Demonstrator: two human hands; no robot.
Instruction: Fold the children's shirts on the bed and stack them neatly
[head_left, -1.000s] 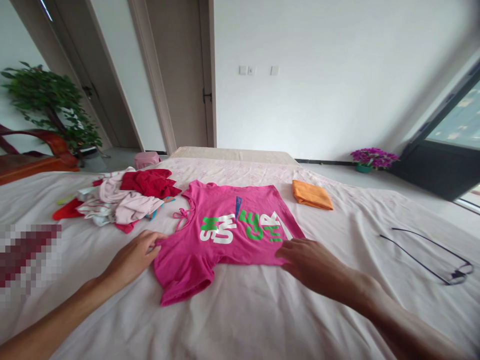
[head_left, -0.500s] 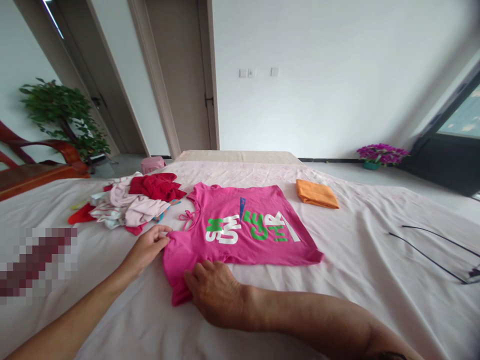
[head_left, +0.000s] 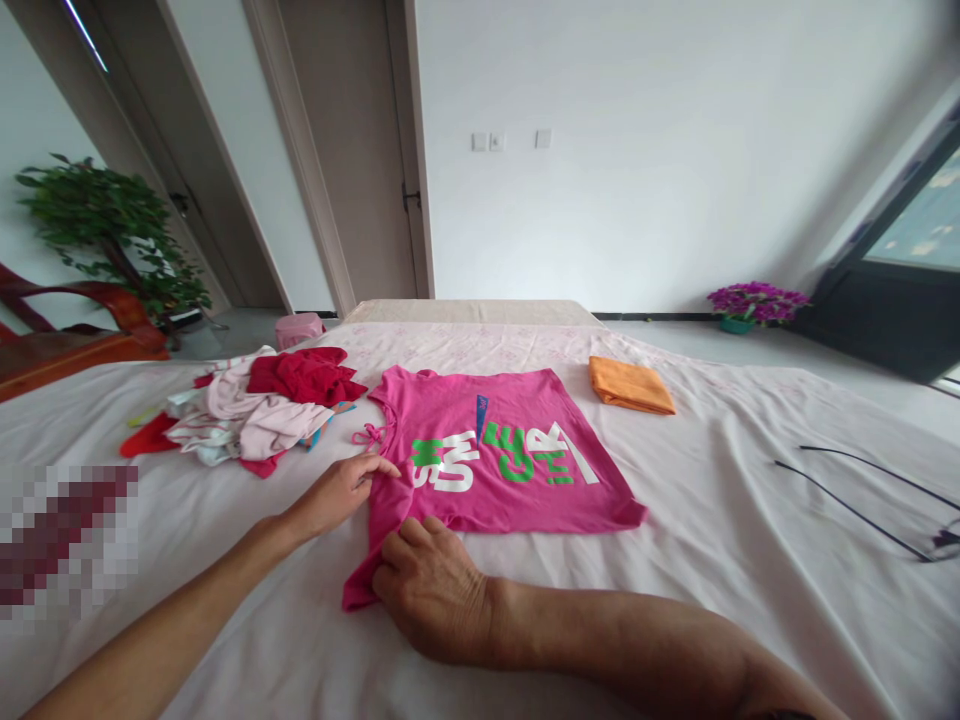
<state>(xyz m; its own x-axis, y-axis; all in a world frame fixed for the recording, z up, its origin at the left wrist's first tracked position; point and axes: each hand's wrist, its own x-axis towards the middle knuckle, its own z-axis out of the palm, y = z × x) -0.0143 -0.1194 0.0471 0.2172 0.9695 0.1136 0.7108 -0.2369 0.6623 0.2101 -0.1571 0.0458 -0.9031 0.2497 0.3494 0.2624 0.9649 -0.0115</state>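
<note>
On sheet [head_left: 720, 500], pink shirt [head_left: 499, 500], hands [head_left: 433, 592] at edges

Bold lettering [head_left: 512, 452] across a pink shirt [head_left: 491, 505]
White "UM" and "R" and green "E" can be read — other white and green letters are less certain — while marks on the blue wedge [head_left: 480, 418] are too small.

One pink shirt [head_left: 510, 455], three wall plates [head_left: 496, 142]

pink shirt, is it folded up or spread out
Mostly spread out: the pink shirt lies flat with its printed side up; the near sleeve looks bunched, the right hand on it, the left hand nearby.
</note>
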